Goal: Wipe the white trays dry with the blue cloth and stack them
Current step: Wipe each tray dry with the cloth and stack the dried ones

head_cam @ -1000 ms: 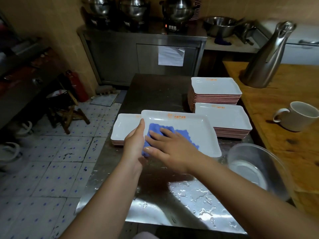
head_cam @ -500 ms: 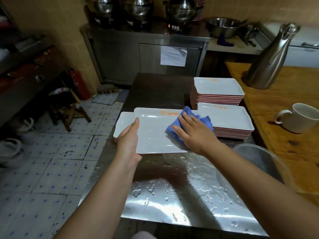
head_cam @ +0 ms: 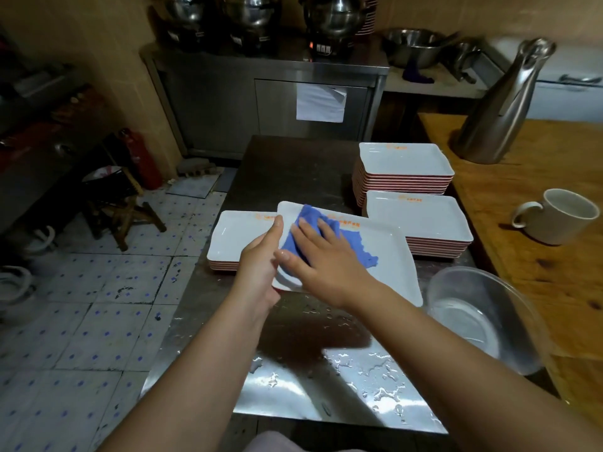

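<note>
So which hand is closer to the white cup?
The right hand, pressing the blue cloth on the tray. The left hand grips the tray's far side from the cup.

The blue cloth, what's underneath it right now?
The blue cloth lies on a white tray, pressed flat by the right hand. The tray surface beneath the cloth is covered.

Under the right hand (head_cam: 321, 256), the fingers covered most of the blue cloth (head_cam: 355, 246), which hid the white tray (head_cam: 388, 269) beneath. The left hand (head_cam: 261, 256) masked that tray's near-left edge. Orange print beyond the fingertips was too small to read. Both forearms ran off the bottom edge.
</note>
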